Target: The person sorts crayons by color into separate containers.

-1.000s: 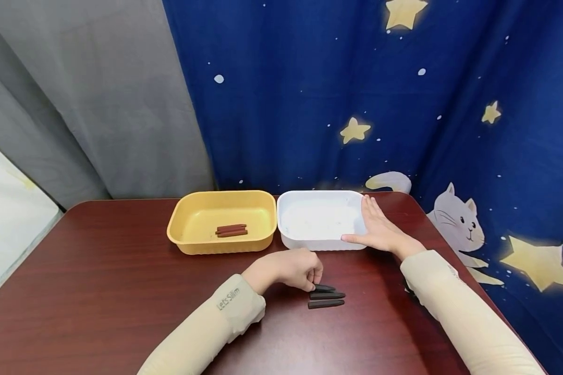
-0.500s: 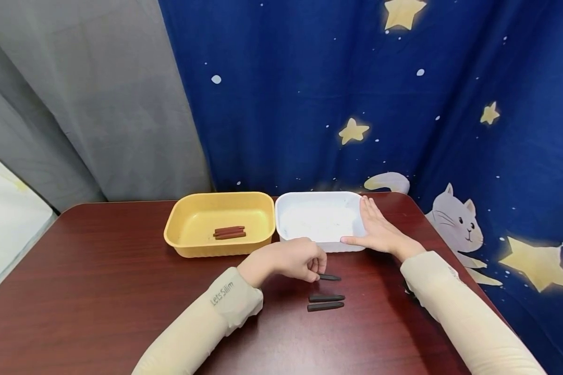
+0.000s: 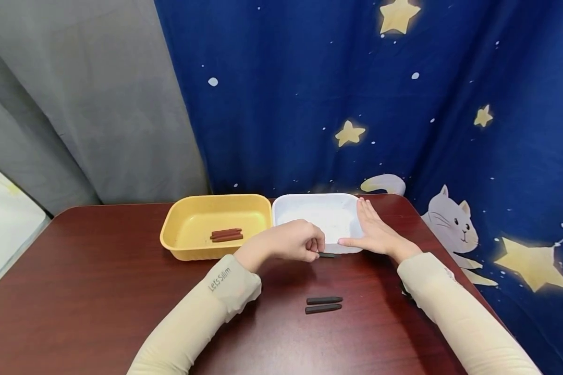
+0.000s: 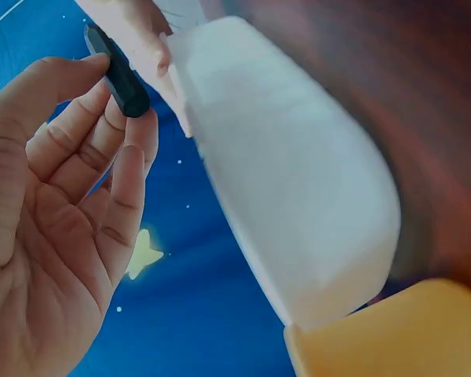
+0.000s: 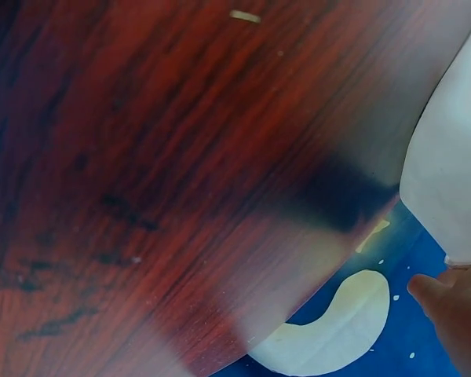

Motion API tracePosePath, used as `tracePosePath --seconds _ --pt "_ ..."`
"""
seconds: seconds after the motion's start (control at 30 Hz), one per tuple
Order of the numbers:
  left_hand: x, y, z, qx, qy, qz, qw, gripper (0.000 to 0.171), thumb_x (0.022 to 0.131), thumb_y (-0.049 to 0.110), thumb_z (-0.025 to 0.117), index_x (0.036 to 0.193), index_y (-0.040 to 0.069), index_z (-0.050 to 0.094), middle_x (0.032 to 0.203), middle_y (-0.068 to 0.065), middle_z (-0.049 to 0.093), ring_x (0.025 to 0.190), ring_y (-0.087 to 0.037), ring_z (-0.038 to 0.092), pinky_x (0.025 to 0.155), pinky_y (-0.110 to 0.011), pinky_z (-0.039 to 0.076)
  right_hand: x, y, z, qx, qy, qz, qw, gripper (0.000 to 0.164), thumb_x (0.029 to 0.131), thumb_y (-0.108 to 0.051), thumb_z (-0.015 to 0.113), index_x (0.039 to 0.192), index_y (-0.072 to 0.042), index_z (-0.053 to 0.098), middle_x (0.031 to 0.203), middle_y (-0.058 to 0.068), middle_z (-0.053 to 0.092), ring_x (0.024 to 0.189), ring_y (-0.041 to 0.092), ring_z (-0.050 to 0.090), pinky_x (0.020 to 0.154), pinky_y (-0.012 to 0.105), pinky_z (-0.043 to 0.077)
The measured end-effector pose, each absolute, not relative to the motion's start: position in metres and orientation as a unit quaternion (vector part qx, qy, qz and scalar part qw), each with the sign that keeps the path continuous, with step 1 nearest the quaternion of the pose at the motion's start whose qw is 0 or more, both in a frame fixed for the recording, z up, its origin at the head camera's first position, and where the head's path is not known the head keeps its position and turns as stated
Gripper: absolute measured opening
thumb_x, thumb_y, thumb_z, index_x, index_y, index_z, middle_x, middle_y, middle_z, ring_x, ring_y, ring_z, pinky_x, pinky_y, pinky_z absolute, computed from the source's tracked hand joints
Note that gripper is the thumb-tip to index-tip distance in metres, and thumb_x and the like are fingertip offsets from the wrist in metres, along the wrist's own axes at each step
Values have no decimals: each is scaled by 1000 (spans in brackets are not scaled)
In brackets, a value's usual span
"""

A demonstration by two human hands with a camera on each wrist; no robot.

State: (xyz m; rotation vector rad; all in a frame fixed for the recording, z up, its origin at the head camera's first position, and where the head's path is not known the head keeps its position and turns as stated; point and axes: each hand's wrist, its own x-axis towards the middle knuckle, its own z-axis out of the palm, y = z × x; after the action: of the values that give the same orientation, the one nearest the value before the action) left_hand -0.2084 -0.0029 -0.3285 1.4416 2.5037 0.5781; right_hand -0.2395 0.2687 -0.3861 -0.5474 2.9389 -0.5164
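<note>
My left hand pinches a black crayon between thumb and fingertips, just in front of the white bin. The left wrist view shows the dark crayon held by its blunt end, pointed tip outward. My right hand rests on the right rim of the white bin, fingers straight and thumb spread along the front edge. Two more black crayons, an upper crayon and a lower crayon, lie side by side on the table nearer to me. The right wrist view shows only part of the right hand.
Against the white bin's left side stands a yellow bin with several reddish-brown crayons in it. Both bins stand near the back edge of the dark red table. Behind hang a grey curtain and a blue starry curtain.
The left hand has lifted one black crayon away from the other two and carried it up toward the white bin's front. The right hand has stayed on the bin's rim.
</note>
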Motion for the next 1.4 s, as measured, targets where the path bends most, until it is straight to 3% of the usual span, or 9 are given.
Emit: tracePosePath --seconds 0.33,0.7,0.9,1.2,1.4 --pt "-242 -4 -316 467 852 219 86 5 83 6 67 87 5 71 75 -2 66 68 -6 55 66 -15 46 -237 267 -383 -177 966 -178 58 125 83 -66 65 155 9 -4 165 25 -8 153 42 -7 123 59 7" --pt "-276 -2 -331 402 885 220 84 6 84 10 70 89 9 73 83 -2 70 77 -11 59 71 -19 47 -239 267 -387 -178 966 -175 62 127 82 -69 65 155 8 -5 165 24 -10 154 41 -8 123 59 6" --pt "-292 -3 -342 348 908 208 103 5 84 10 72 89 9 73 85 -2 71 79 -13 59 70 -21 47 -239 267 -386 -182 967 -172 56 126 82 -69 65 155 9 -3 165 25 -8 154 40 -8 123 58 6" --pt "-304 4 -361 325 916 192 132 6 84 11 76 88 7 72 85 -2 71 78 -13 59 75 -24 50 -240 268 -385 -181 966 -176 58 125 83 -69 63 156 6 -5 166 20 -11 155 36 -11 124 56 6" --pt "-307 7 -368 320 915 200 145 5 85 10 74 86 6 73 84 -2 70 75 -12 58 71 -23 50 -239 269 -386 -181 965 -180 55 125 83 -68 64 156 7 -4 166 22 -9 154 39 -8 124 57 6"
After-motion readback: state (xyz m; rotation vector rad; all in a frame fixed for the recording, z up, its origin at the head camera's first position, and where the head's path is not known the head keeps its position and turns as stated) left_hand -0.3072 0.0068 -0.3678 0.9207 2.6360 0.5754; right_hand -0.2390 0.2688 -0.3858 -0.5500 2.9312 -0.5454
